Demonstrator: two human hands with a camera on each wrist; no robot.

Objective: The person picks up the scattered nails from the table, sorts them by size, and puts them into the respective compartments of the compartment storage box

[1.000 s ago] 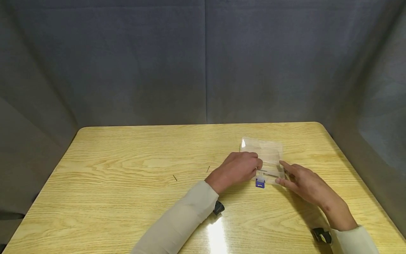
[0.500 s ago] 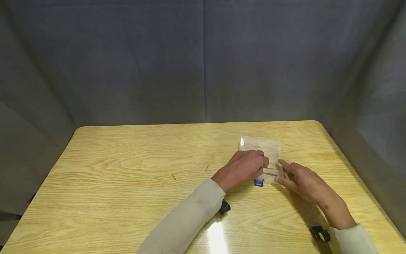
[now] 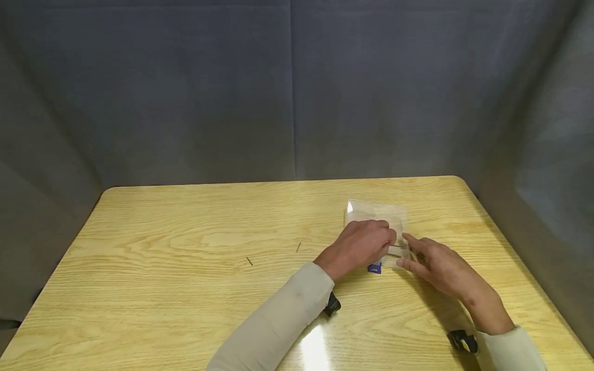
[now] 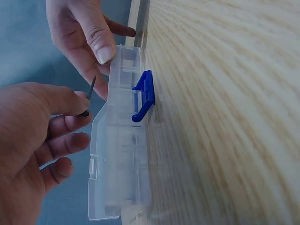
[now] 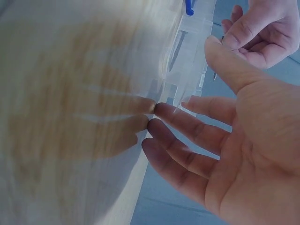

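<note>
Plainly, what I could take for a label on the blue clip (image 4: 147,96) in my head view is only an opening: my left wrist view shows a bare loop on the box's near side. My left hand (image 3: 364,242) covers much of the clear plastic box (image 4: 126,154), which stands on the right half of the wooden table (image 3: 185,216) with its lid (image 3: 371,209) swung back on the far side. The box's left end and the upper part of the clip are hidden from my head camera. Through the cloudy wall I make out a long thin piece (image 5: 177,49) lying in the right part, too blurred to name surely.

My left hand pinches a dark nail (image 4: 92,91) between thumb and forefinger just above the box, its head by the thumb and its tip pointing right; whether it is threaded, I cannot tell. The other fingers curl loosely. My right hand (image 3: 441,263) is spread wide around the box's right end, thumb at the near edge, forefinger toward the far side. Well to the left, two small nails lie apart on the table, one nearer (image 3: 249,261) and one farther (image 3: 298,247).
</note>
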